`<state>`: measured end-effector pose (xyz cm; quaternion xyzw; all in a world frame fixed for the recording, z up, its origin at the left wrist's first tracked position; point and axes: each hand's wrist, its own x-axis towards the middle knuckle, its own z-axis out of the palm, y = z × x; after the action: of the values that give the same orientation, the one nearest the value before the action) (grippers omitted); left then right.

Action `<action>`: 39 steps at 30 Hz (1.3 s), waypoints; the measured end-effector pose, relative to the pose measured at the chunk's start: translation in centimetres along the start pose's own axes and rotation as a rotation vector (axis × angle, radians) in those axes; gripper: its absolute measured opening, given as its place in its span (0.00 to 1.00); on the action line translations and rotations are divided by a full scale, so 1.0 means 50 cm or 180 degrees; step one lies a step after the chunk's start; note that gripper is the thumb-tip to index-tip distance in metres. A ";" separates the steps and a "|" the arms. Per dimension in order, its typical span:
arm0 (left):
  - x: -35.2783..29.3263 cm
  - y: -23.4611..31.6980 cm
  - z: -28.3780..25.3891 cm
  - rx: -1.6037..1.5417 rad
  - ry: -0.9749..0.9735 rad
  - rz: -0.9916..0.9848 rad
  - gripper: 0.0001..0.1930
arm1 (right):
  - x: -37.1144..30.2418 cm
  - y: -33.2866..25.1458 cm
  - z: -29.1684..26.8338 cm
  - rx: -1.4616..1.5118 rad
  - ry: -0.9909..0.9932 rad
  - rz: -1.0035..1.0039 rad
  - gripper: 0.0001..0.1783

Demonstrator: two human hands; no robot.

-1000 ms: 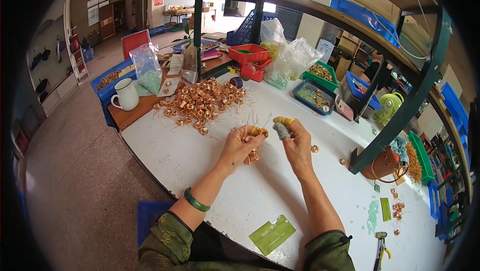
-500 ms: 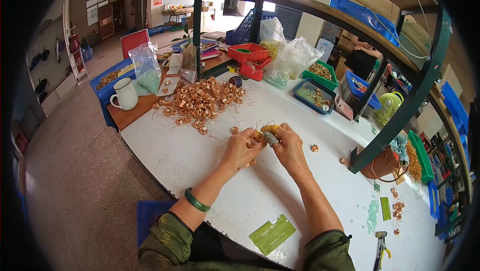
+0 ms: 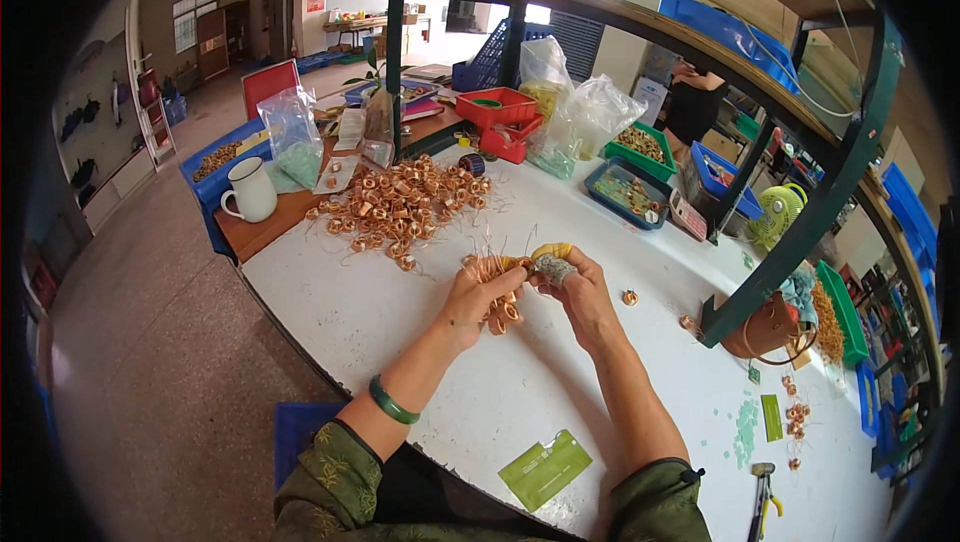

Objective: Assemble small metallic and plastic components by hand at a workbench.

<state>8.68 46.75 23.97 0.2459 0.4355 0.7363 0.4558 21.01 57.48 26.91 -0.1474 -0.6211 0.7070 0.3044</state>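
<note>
My left hand (image 3: 470, 304) is closed around a bunch of copper wire coils (image 3: 505, 316). Some hang below its fingers, and thin wire ends stick up above them. My right hand (image 3: 585, 300) meets it, with yellow covering on a finger and a grey wrap on the thumb. Its fingers pinch at a small coil (image 3: 523, 263) between the two hands; the exact grip is partly hidden. Beyond my left hand a large heap of copper coils (image 3: 400, 204) lies on the white table (image 3: 450, 422). One loose coil (image 3: 630, 297) rests right of my right hand.
A green packet (image 3: 545, 469) lies near the front edge; pliers (image 3: 768, 507) and a hammer (image 3: 762, 470) are at the right. A dark green shelf post (image 3: 800, 192) rises on the right. Beyond stand a white mug (image 3: 252, 190), red bins (image 3: 497, 108) and a blue tray (image 3: 628, 192).
My hands have turned and drawn slightly apart, so the coils in my left hand show more. Behind the shelf, a person has shifted left.
</note>
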 end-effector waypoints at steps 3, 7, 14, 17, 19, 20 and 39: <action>-0.004 0.005 0.002 0.0164 -0.0097 -0.0076 0.05 | -0.001 -0.006 -0.006 -0.0433 -0.0177 -0.0296 0.13; -0.002 -0.008 0.003 0.0433 -0.0004 0.0162 0.06 | -0.009 -0.012 0.005 -0.1764 -0.0146 -0.0919 0.14; -0.007 0.000 0.002 0.0691 0.0002 0.0158 0.07 | -0.013 -0.010 0.009 -0.1977 -0.0028 -0.1064 0.13; -0.004 0.004 0.001 0.0273 -0.0243 0.0000 0.08 | -0.006 -0.004 -0.004 -0.0548 0.0016 -0.0445 0.14; -0.003 0.005 0.000 0.0131 -0.0320 -0.0052 0.08 | -0.004 -0.004 -0.005 -0.0072 0.0027 -0.0234 0.14; -0.003 0.005 -0.001 0.0126 -0.0342 -0.0046 0.08 | -0.005 -0.007 -0.003 -0.0066 0.0062 -0.0227 0.15; -0.002 -0.007 0.013 0.0672 -0.0105 0.0362 0.09 | -0.003 0.000 0.007 -0.0507 0.0079 -0.0805 0.15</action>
<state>9.39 47.00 24.03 0.3289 0.4883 0.7069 0.3920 20.92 57.12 26.95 -0.1004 -0.6850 0.6096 0.3860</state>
